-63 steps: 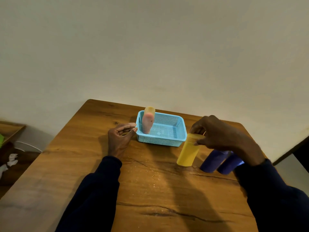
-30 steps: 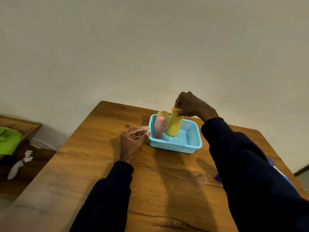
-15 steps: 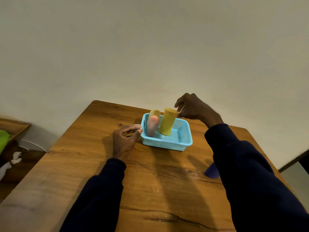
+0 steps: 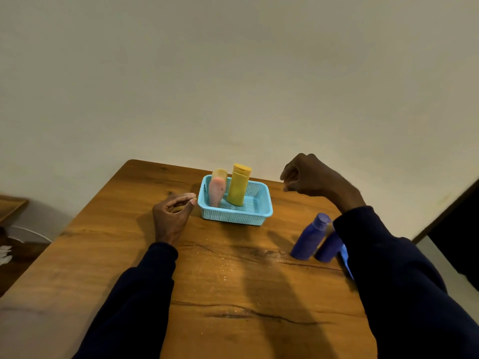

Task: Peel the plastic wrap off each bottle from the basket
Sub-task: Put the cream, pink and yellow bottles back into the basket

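- While both hands are empty, judging progress from layout only: yellow bottle [image 4: 238, 187] upright in blue basket [image 4: 261, 203], beside pink bottle [image 4: 216, 191] leaning at the basket's left end.
- Two purple bottles [image 4: 309, 238] out on wooden table [image 4: 233, 294], right of basket, near right sleeve [image 4: 388, 255]; second one half hidden behind sleeve.
- No loose wrap visible anywhere; can't tell from this view which bottles are wrapped or bare. Glossy film too faint to read at this res.
- Guess: purple pair on table prob. already handled or waiting; pink + yellow in basket prob. the other group. Which is which, unclear. Task looks mid-way at best, not finished.
- Left hand [image 4: 171, 216] resting on table just left of basket; thumb and forefinger loosely curled toward each other, tips near but pinching nothing; fingertips [image 4: 190, 196] just beside basket's left wall, close to pink bottle but w/ the wall between, not touching it.
- Right hand [image 4: 311, 180] raised above table, right of basket; fingers curled in, half-closed, holding nothing. Yellow bottle well to its left, apart, no contact.
- Purple bottles below and behind right hand, nearer forearm than fingers.
- Next likely needs a reach to some bottle; both hands free for grip + peel.
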